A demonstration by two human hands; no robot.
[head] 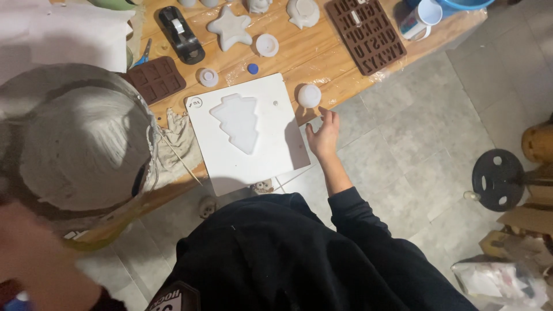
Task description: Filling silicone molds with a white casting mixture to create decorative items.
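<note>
Right hand stretched forward from a black sleeve, arm nearly straight, palm down, fingers loosely spread and slightly curled, holding nothing. It hovers at the near edge of the wooden table, fingertips just short of a small white round piece.

Left hand is a blurred shape at lower left, very close to the camera. It seems to hold up a large grey bowl smeared with pale plaster, but the grip is too blurred to tell. The bowl covers the left part of the table.

Count on the table:
- one white square mould with a tree-shaped hollow, near edge overhanging the table;
- one white star-shaped cast;
- two brown moulds, a small one with square cells and a larger letter mould;
- one black tape dispenser;
- two small white round caps;
- one tiny blue cap;
- one white mug at the far right corner;
- one white rounded cast at the top edge.

The white round piece sits on the table just right of the square mould's upper corner, directly ahead of the right hand's fingers, near but apart. The square mould lies just left of that hand, its right edge beside the thumb. A crumpled cloth lies left of the mould, under the bowl's rim. Grey tiled floor is below the hand.
</note>
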